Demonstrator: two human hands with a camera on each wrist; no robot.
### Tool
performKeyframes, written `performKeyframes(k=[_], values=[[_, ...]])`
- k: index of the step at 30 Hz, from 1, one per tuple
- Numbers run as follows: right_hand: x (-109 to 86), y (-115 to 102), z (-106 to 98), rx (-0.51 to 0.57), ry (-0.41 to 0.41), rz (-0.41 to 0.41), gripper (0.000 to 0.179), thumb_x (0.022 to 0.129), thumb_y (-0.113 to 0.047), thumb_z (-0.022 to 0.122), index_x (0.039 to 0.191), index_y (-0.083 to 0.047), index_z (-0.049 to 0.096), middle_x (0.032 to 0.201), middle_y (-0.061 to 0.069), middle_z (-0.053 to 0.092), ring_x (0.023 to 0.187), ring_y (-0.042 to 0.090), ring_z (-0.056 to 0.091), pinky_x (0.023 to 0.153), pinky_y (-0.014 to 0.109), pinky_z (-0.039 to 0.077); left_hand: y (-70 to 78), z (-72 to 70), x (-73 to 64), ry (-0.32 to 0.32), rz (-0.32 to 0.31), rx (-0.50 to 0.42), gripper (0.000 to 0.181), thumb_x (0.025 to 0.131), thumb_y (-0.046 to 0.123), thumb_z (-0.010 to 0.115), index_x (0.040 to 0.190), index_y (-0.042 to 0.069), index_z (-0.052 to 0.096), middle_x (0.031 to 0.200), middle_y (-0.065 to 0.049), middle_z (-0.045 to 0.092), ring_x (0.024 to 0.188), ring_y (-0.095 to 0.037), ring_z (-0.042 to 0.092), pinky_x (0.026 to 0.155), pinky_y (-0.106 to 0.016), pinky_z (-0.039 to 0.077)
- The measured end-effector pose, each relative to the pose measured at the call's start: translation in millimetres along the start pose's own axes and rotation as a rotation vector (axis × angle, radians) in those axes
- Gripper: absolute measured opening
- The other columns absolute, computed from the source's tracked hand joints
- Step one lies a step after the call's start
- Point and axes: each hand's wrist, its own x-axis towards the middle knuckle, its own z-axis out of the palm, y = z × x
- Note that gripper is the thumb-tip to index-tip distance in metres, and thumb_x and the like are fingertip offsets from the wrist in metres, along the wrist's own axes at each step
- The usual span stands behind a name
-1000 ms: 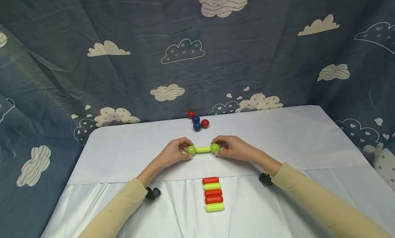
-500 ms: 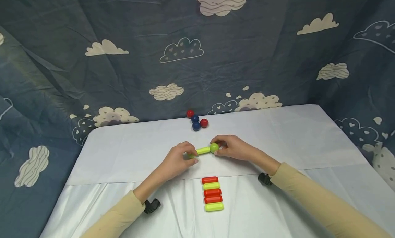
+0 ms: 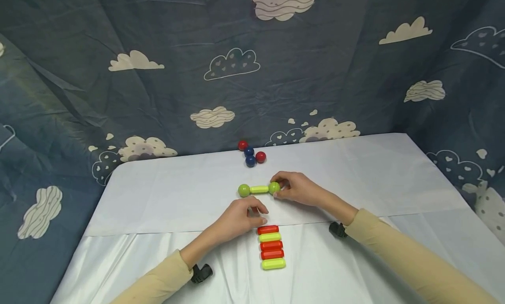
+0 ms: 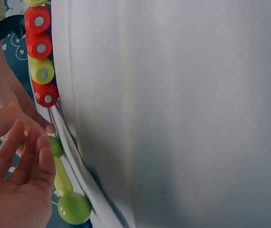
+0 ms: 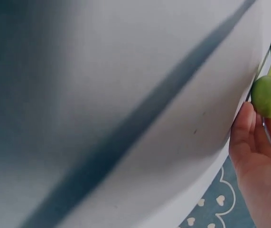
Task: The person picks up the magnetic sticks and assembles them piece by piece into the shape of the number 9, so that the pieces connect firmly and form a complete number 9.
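A yellow-green rod [image 3: 259, 189] joins two green balls, the left ball [image 3: 244, 190] and the right ball [image 3: 274, 188], in a dumbbell shape on the white table. My right hand [image 3: 297, 189] holds the right ball between thumb and fingers; the right wrist view shows that ball [image 5: 267, 97] against the fingertips. Nearer the front, my left hand [image 3: 240, 217] holds nothing, thumb and fingers loosely bent and apart. Its thumb tip lies right by the top red rod [image 3: 268, 230] of a column of red and yellow-green rods. Silver discs mark the rod ends in the left wrist view.
Beyond the dumbbell, two red balls and two blue balls sit in a cluster, among them a red ball [image 3: 261, 157] and a blue ball [image 3: 250, 161]. Behind the white table [image 3: 355, 172] hangs a dark cloth [image 3: 315, 67] with cloud prints.
My left hand has let go of the left green ball and moved toward me, down to the rod column. The right hand stays on the right ball.
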Motion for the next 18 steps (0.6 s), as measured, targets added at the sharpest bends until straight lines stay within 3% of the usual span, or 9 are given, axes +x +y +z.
performKeyframes(k=[9,18], values=[[-1.3,-0.2,-0.6,0.017,0.060,0.018,0.034,0.083,-0.015,0.080,0.113,-0.010,0.065,0.095,-0.001,0.063,0.086,0.017,0.056,0.076,0.030,0.049,-2.8,8.1,1.9,-0.107,-0.058,-0.056,0.015,0.087,0.021,0.077,0.101,0.016,0.075,0.080,0.009,0.063,0.077,-0.010,0.055,0.069,-0.025,0.044],[2.6,4.5,-4.2,-0.008,0.044,-0.013,0.035,0.083,-0.015,0.080,0.114,-0.012,0.066,0.098,-0.003,0.063,0.089,0.016,0.057,0.080,0.030,0.050,-4.3,9.9,2.2,-0.168,-0.040,-0.017,0.017,0.087,0.018,0.076,0.103,0.014,0.075,0.085,0.011,0.063,0.079,-0.007,0.054,0.071,-0.023,0.046]])
